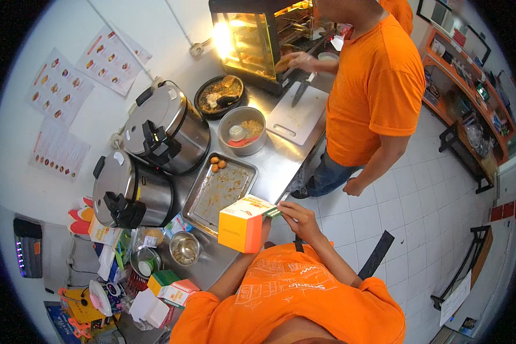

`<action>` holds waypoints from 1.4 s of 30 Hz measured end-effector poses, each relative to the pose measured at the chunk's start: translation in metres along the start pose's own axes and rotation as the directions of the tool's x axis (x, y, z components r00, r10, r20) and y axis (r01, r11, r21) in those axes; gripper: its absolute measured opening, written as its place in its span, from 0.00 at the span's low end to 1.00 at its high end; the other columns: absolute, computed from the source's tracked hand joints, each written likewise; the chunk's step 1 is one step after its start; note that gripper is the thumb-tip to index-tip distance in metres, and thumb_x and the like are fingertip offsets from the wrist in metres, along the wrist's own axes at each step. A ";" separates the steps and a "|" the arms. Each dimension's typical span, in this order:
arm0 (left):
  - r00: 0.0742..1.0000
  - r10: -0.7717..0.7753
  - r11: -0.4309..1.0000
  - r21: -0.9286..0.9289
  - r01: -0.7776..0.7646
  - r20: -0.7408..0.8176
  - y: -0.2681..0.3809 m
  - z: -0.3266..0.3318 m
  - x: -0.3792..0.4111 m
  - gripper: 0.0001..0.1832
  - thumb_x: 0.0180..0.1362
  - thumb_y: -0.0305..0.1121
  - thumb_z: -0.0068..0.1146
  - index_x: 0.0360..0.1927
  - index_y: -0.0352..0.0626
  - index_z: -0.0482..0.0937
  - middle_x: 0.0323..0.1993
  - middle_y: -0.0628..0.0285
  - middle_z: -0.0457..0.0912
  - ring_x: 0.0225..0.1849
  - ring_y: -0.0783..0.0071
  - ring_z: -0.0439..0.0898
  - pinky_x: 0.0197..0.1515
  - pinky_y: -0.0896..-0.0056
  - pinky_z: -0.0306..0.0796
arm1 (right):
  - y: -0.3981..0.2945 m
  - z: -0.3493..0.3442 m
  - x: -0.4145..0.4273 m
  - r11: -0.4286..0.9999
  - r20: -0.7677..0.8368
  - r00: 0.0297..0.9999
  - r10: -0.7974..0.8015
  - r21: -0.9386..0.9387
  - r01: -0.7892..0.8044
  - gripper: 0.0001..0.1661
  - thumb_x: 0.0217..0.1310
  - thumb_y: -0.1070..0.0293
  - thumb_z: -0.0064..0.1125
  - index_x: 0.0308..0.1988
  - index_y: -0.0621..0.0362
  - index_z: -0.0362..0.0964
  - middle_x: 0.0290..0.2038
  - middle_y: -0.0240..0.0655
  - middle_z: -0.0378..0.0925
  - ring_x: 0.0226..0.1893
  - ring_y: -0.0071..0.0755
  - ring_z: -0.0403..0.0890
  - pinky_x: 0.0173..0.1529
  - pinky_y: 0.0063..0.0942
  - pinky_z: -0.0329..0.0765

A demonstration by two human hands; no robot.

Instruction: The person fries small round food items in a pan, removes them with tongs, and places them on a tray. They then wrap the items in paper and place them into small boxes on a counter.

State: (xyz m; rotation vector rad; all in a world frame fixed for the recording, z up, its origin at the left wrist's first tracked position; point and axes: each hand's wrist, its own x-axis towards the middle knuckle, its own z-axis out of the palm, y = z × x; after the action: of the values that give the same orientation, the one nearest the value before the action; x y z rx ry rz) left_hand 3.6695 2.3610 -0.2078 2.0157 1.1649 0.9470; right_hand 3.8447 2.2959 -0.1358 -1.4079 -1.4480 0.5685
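An orange, white and green cardboard food box is held up in front of me, over the near edge of the steel counter. My left hand grips it from behind and below, mostly hidden by the box. The fingertips of my right hand pinch the green patterned flap at its right corner. Past the box lies a rectangular metal tray, greasy with crumbs, with several small round brown eggs at its far end.
Two large rice cookers line the wall. Beyond the tray stand a deep pot, a pan of food and a white cutting board with a knife. A co-worker reaches toward a lit display warmer. Folded boxes and a steel bowl sit at left.
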 end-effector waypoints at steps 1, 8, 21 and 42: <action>0.994 -0.111 0.992 -0.059 0.111 0.016 -0.010 0.006 -0.005 0.12 0.65 0.36 0.60 0.46 0.40 0.82 0.43 0.59 0.84 0.44 0.66 0.82 0.48 0.65 0.74 | 0.001 0.002 -0.001 1.000 -0.014 1.000 0.007 -0.002 -0.007 0.15 0.62 0.75 0.61 0.50 0.57 0.80 0.52 0.43 0.80 0.49 0.45 0.84 0.50 0.34 0.81; 0.872 -0.467 0.724 -0.502 0.473 0.148 0.025 -0.012 0.006 0.10 0.61 0.30 0.66 0.41 0.34 0.81 0.38 0.58 0.85 0.38 0.73 0.83 0.43 0.73 0.78 | 0.003 0.016 0.006 0.998 0.024 0.998 0.062 0.010 -0.062 0.08 0.59 0.73 0.66 0.40 0.62 0.83 0.50 0.44 0.81 0.40 0.44 0.86 0.44 0.30 0.82; 0.565 -0.684 0.225 -0.604 0.765 0.460 -0.005 -0.012 -0.062 0.14 0.62 0.32 0.65 0.47 0.32 0.81 0.41 0.57 0.84 0.41 0.70 0.84 0.47 0.70 0.81 | 0.046 0.040 -0.031 0.963 0.384 0.887 0.256 -0.024 -0.267 0.09 0.55 0.70 0.68 0.37 0.63 0.83 0.50 0.48 0.82 0.36 0.42 0.87 0.42 0.33 0.82; 0.821 -0.507 0.385 -0.783 0.489 0.263 0.019 -0.030 -0.039 0.14 0.61 0.29 0.65 0.49 0.36 0.78 0.45 0.61 0.82 0.46 0.75 0.82 0.51 0.74 0.78 | 0.002 0.035 0.031 0.978 0.427 0.886 0.179 0.017 -0.206 0.07 0.58 0.76 0.66 0.38 0.67 0.81 0.49 0.44 0.83 0.36 0.28 0.85 0.41 0.26 0.81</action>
State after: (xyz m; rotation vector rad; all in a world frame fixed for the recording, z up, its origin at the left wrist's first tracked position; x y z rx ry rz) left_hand 3.6396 2.3234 -0.1871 0.7860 0.9533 0.9277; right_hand 3.8207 2.3356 -0.1408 -1.4454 -1.6165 1.0945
